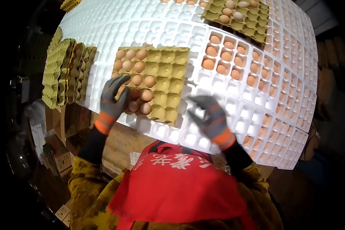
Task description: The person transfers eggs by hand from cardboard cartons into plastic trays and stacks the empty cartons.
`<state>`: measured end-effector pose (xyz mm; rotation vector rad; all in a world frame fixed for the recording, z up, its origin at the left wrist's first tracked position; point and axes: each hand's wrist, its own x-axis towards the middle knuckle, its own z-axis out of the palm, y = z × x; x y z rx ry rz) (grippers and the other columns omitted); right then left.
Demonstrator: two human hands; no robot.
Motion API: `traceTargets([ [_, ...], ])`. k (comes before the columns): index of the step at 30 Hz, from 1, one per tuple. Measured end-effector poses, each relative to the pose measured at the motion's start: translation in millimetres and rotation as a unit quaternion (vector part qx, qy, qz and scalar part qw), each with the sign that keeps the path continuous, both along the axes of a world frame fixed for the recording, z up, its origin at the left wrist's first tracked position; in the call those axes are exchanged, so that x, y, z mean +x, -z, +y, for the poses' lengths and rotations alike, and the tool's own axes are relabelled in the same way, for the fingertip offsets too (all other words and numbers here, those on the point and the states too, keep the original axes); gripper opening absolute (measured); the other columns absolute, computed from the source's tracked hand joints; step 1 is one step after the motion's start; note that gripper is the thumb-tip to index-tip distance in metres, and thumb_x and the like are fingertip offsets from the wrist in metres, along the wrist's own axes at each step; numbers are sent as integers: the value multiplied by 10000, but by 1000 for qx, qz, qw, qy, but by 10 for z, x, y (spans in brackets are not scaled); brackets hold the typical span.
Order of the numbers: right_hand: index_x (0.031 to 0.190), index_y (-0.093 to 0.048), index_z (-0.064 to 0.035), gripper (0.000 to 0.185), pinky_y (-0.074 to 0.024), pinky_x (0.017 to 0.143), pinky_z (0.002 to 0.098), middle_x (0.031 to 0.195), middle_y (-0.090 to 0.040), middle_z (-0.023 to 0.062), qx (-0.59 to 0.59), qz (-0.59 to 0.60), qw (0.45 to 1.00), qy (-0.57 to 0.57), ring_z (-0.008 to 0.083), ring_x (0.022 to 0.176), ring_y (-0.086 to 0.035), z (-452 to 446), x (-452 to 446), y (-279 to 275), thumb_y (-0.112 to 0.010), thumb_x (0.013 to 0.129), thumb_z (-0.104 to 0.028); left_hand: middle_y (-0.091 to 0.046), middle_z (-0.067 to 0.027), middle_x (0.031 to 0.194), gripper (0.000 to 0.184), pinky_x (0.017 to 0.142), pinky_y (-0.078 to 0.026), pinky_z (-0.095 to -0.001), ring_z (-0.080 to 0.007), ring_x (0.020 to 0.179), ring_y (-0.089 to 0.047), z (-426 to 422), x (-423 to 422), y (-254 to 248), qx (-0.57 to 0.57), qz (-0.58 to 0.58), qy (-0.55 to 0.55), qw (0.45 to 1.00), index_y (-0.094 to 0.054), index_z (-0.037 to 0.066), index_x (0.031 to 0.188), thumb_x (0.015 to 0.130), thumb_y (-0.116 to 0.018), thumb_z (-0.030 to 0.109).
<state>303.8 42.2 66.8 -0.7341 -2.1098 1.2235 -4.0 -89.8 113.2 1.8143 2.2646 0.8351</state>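
Note:
A yellowish-green pulp egg tray (pixel 168 72) lies on white foam trays; brown eggs (pixel 146 95) fill part of its left side, and its right side has bare cups. At the tray's left edge, my left hand (pixel 114 96) in a grey and orange glove curls its fingers and thumb around an egg (pixel 121 90), partly hidden by the glove. Right of the pulp tray, my right hand (pixel 210 118), similarly gloved and slightly blurred, hovers over foam cups with thumb and fingers apart, holding nothing visible.
White foam trays (pixel 214 82) cover the table, several holding brown eggs (pixel 226 56) on the right. Another pulp tray (pixel 253 23) with a few eggs sits at the back. Stacked pulp trays (pixel 59 73) stand at left. Cardboard boxes (pixel 64 161) are below left.

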Motion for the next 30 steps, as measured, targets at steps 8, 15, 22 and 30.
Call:
traceTargets([
  [8,1267,-613,-128,484,-480,849,435,1117,-627,111,186,-256,945,-79,307,1005,-588,-940,-1395,218,-729,838,-321,-634,-98,1117,450,900,-465,-412,-295,1018,-612,-541,-275,472,-135,137,194,962,-651,110,1175,770,-796,242],
  [15,1152,-640,-42,394,-536,853,297,1099,-599,107,-388,91,915,60,201,999,-622,-778,-1237,4,-742,779,-122,-641,-75,1083,484,809,-544,-314,-185,955,-643,-544,-656,496,-83,-553,7,829,-565,62,1247,804,-755,103],
  [22,1222,-607,-113,546,-509,897,464,1161,-566,160,178,-287,941,27,373,1075,-576,-711,-1692,125,-810,739,-266,-642,-80,1027,243,708,-529,-339,-222,859,-657,-180,-614,385,-107,-100,132,980,-648,99,1034,815,-706,188],
  [30,1374,-507,-25,462,-545,603,298,1088,-607,129,-474,127,866,94,169,787,-641,-278,-1328,-107,-590,925,-96,-663,-91,978,344,790,-541,-327,-232,899,-643,-24,-855,434,-107,-296,54,948,-647,73,1156,820,-707,108],
])
